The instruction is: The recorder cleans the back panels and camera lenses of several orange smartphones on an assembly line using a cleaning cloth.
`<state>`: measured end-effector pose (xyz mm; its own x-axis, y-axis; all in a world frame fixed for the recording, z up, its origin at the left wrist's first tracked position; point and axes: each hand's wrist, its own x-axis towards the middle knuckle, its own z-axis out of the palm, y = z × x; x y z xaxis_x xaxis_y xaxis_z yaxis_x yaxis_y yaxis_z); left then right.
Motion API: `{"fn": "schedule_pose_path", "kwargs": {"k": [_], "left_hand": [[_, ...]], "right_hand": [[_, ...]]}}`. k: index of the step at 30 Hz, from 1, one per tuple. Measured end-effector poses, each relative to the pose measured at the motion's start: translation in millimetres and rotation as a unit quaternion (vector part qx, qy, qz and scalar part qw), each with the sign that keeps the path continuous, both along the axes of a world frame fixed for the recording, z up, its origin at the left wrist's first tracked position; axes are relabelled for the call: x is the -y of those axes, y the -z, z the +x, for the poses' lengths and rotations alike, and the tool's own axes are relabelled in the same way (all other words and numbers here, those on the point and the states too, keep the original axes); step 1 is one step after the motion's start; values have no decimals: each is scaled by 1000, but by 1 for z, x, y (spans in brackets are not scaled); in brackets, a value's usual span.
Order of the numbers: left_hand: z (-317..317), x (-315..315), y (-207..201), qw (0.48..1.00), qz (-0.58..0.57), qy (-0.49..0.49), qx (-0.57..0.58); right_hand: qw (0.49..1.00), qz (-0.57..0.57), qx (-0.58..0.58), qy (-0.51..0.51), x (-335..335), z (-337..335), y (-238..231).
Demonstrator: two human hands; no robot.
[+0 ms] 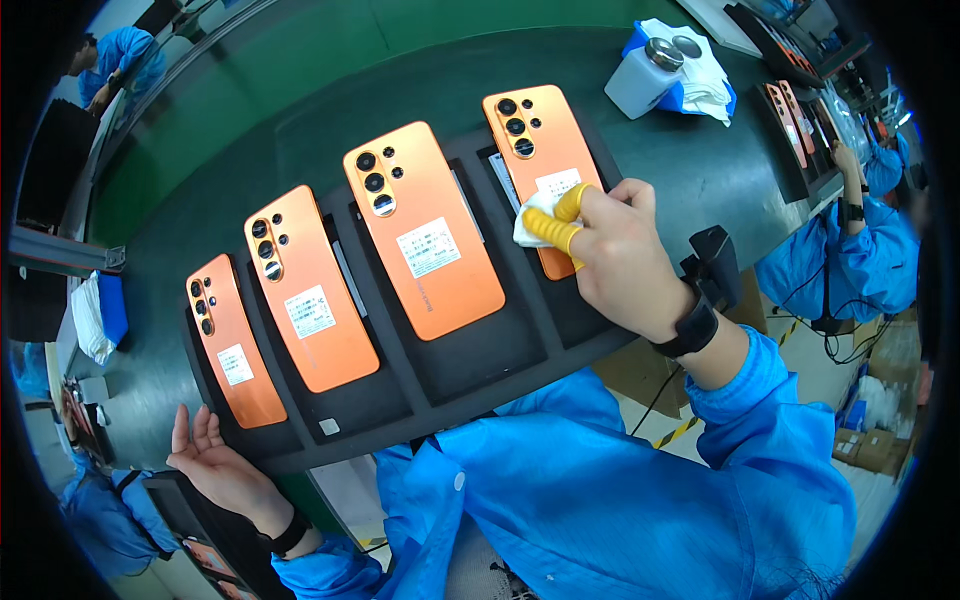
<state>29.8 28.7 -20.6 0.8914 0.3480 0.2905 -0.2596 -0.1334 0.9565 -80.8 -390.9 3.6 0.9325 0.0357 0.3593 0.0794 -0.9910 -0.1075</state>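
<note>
Several orange smartphones lie back up in the slots of a black foam tray (480, 372), each with a white label. My right hand (628, 255), yellow finger cots on its fingers, pinches a folded white wiping cloth (532, 226). It presses the cloth against the lower half of the rightmost phone (545, 130), partly hiding it. To the left lie a larger-looking phone (462, 290), another phone (335, 355) and the leftmost phone (255, 400). My left hand (222, 465) rests open at the tray's near left edge, fingers spread, holding nothing.
On the green bench at far right stand a white dispenser bottle (640, 78) and a blue box of white wipes (708, 85). Another blue box with wipes (98, 318) sits at the left. People in blue work at both sides; another phone tray (800, 150) lies at right.
</note>
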Motion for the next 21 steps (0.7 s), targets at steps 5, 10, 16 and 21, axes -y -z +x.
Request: {"fn": "schedule_pose_path", "kwargs": {"k": [5,10,16,21], "left_hand": [[1,7,-1,1000,15,-16,-11],[1,-2,0,1000,20,-7,-16],[2,4,-5,998,41,-7,-37],[4,9,-11,987,138,-30,-74]], "right_hand": [[999,16,-6,-41,-7,-29,1],[994,63,-76,-51,8,-54,-8],[975,19,45,217,83,-70,-5],[968,25,42,248,81,-84,9]]}}
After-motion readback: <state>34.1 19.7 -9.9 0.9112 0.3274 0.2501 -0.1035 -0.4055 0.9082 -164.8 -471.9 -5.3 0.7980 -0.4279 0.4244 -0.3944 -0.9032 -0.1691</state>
